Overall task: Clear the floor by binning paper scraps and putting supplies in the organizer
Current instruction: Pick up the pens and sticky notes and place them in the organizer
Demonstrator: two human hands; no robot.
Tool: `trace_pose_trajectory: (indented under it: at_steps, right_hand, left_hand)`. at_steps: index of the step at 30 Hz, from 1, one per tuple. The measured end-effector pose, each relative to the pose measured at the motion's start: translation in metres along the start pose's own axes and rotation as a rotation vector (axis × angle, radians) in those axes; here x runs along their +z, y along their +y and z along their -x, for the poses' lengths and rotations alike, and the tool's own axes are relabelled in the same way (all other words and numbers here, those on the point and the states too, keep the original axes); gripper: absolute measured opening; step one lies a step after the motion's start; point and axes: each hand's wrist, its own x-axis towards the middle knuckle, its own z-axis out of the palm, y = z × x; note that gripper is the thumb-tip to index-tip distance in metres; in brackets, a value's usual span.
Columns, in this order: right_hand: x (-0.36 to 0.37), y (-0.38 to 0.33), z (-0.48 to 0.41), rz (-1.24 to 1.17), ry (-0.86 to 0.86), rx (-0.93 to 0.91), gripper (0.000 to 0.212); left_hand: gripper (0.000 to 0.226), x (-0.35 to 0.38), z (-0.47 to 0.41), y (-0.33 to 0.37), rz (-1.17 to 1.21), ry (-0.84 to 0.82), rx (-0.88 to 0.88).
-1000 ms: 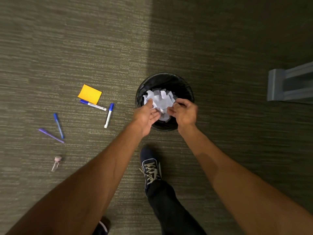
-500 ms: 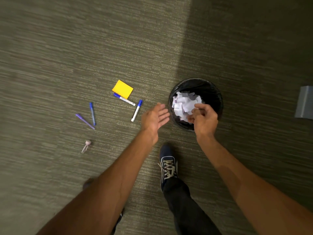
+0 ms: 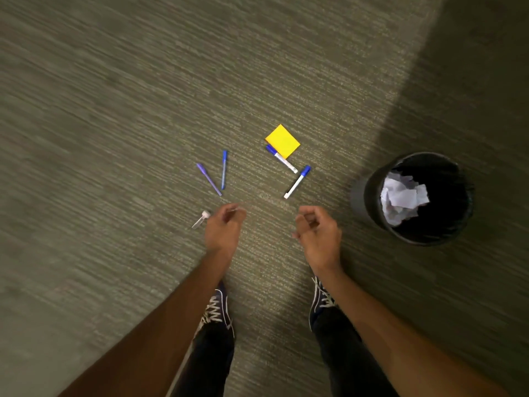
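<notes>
Nearest, left hand and right hand hanging over grey carpet floor, fingers loosely curled, gripping nothing; small pale clip just beside the left; further out, purple pen, blue pen, two blue-capped white markers, yellow sticky-note pad, all unpicked; crumpled white paper already inside round black bin at right; no organizer in view; plenty of bare carpet around.

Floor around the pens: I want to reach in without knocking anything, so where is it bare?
Bare carpet between the blue pen and the markers, and between the markers and the bin. Crowded where the markers meet at the yellow pad, and where the left hand is beside the small clip.
</notes>
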Motion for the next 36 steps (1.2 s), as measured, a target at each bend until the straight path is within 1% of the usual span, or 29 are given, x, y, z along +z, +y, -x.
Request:
trace_pose_trajectory:
  at_steps: [3, 7, 11, 15, 18, 21, 24, 26, 29, 33, 35, 36]
  right_hand:
    - [0.055, 0.006, -0.015, 0.032, -0.04, -0.063, 0.013]
    - [0.13, 0.024, -0.05, 0.088, -0.081, -0.101, 0.019]
    - [0.198, 0.049, -0.097, 0.21, -0.118, -0.141, 0.02]
    - [0.253, 0.067, -0.143, 0.39, -0.14, -0.185, 0.02]
    - [0.283, 0.075, -0.17, 0.439, -0.116, -0.184, 0.021]
    - [0.302, 0.08, -0.184, 0.464, -0.037, -0.188, 0.025]
    - [0.308, 0.084, -0.189, 0.526, 0.023, -0.185, 0.028]
    - [0.309, 0.085, -0.191, 0.556, 0.023, -0.183, 0.022]
    - [0.307, 0.083, -0.191, 0.536, 0.003, -0.171, 0.012]
    - [0.294, 0.075, -0.188, 0.444, -0.04, -0.109, 0.011]
    - [0.285, 0.07, -0.183, 0.371, -0.026, -0.076, 0.015]
    - [0.279, 0.066, -0.179, 0.334, -0.029, -0.056, 0.014]
  left_hand:
    - [0.028, -0.032, -0.04, -0.026, -0.101, 0.041, 0.037]
    - [0.036, -0.058, -0.105, -0.06, -0.095, 0.065, 0.048]
    - [0.042, -0.065, -0.172, -0.09, -0.117, 0.064, 0.077]
    - [0.039, -0.056, -0.229, -0.109, -0.054, 0.09, 0.031]
    - [0.038, -0.049, -0.262, -0.118, -0.159, 0.152, 0.071]
    - [0.033, -0.038, -0.285, -0.118, -0.2, 0.205, 0.055]
    - [0.038, -0.028, -0.291, -0.112, -0.305, 0.274, 0.052]
    - [0.037, -0.025, -0.292, -0.108, -0.364, 0.286, 0.056]
    - [0.027, -0.022, -0.293, -0.101, -0.436, 0.257, 0.06]
    - [0.017, -0.024, -0.288, -0.093, -0.333, 0.216, 0.069]
    - [0.013, -0.029, -0.277, -0.087, -0.194, 0.196, 0.063]
    - [0.014, -0.031, -0.272, -0.085, -0.077, 0.148, 0.036]
